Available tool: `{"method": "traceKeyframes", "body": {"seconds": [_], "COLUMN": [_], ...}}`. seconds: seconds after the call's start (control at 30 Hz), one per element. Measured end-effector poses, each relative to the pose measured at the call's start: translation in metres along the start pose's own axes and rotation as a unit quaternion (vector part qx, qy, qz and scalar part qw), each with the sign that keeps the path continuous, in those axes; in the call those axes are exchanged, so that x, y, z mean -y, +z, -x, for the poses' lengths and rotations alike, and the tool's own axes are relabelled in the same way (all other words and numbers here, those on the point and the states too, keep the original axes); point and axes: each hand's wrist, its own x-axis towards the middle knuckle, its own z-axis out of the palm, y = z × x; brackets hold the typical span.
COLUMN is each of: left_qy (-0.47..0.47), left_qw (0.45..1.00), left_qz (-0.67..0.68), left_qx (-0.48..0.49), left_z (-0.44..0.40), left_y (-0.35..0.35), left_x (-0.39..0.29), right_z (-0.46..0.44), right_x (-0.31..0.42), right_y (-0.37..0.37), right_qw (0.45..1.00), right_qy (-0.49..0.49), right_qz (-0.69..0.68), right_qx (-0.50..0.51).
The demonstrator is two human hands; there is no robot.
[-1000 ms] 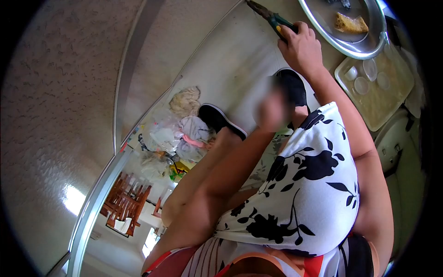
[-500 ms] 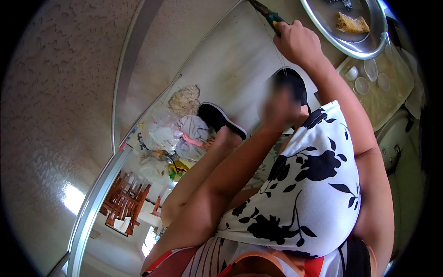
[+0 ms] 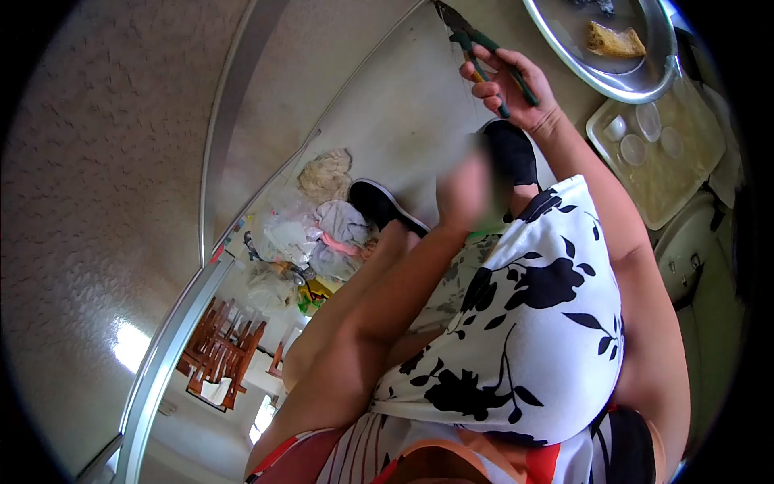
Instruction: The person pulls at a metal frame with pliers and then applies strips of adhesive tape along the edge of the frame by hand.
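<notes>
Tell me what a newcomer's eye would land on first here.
Probably the white fabric with black flowers, spread large across the person's lap at lower centre right. Next, the green-handled pliers at the top, held in the right hand. Then the shiny metal basin in the top right corner, a yellowish-brown sponge-like piece inside.

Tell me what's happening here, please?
Someone is holding pliers in their right hand, with the handles spread apart. The tip is up near the picture's top edge, so I can't tell what it grips. Their left hand is down by a black shoe, too blurred to show whether it holds anything. A basin with a sponge in it is off to the right.
</notes>
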Motion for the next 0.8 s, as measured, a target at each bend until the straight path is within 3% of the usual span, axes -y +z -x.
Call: {"method": "traceKeyframes", "body": {"seconds": [0.1,0.17,0.2,0.23,0.3,0.33,0.47,0.67,0.77,0.8], "left_qy": [-0.025,-0.022,-0.02,-0.018,-0.013,-0.008,-0.012,0.004,0.017,0.021], "left_qw": [0.999,0.999,0.999,0.998,0.996,0.996,0.992,0.986,0.988,0.989], "left_qz": [-0.024,-0.035,-0.04,-0.056,-0.084,-0.088,-0.112,-0.15,-0.145,-0.141], "left_qx": [0.016,0.013,0.011,0.015,0.025,0.026,0.048,0.067,0.057,0.051], "left_z": [-0.001,-0.001,-0.001,-0.002,-0.003,-0.003,-0.002,-0.004,-0.002,-0.002], "left_y": [-0.001,-0.005,-0.006,-0.005,0.001,0.005,0.015,0.017,0.017,0.016], "left_x": [0.004,0.006,0.006,0.006,0.005,0.003,-0.01,-0.007,-0.009,-0.011], "right_z": [0.003,0.01,0.013,0.014,0.012,0.013,0.009,0.0,-0.005,-0.005], "right_x": [0.003,0.004,0.006,0.006,0.003,0.004,-0.007,-0.012,-0.011,-0.012], "right_y": [0.007,0.015,0.012,0.006,0.002,0.006,0.025,0.032,0.038,0.04], "right_qw": [0.974,0.856,0.767,0.644,0.336,0.229,0.144,0.12,0.19,0.206], "right_qy": [-0.004,-0.037,-0.046,-0.111,-0.228,-0.208,-0.163,-0.14,-0.077,-0.1], "right_qz": [0.188,0.446,0.57,0.691,0.858,0.897,0.912,0.916,0.911,0.909], "right_qx": [-0.126,-0.259,-0.291,-0.309,-0.314,-0.315,-0.347,-0.356,-0.358,-0.348]}}
